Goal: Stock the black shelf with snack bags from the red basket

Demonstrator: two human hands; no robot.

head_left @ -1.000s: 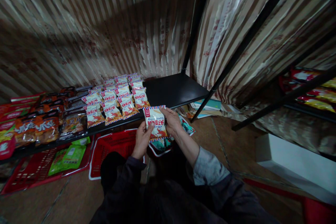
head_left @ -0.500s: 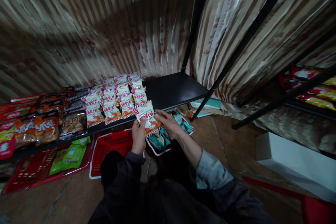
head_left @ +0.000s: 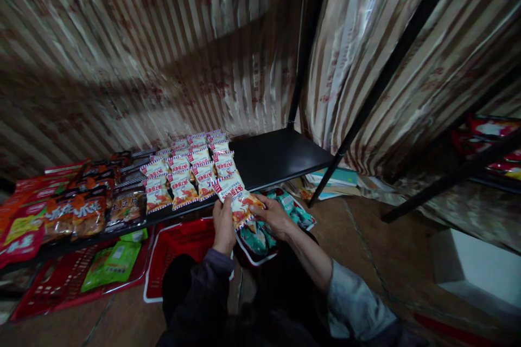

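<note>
A white and orange snack bag is held between both hands at the front edge of the black shelf. My left hand grips its left side, and my right hand pinches its right side. Rows of matching snack bags lie on the shelf just left of the held one, whose upper end is close to the front bag of the rightmost row. Whether those two touch, I cannot tell.
Orange and dark snack packs fill the shelf's left part. Below stand a red basket with green packs, another red basket and one with teal packs. Black posts rise at right, near a white box.
The view has tilted up, so the shelf sits lower in the picture. Both hands still hold the bag, now nearer in line with the rightmost row.
</note>
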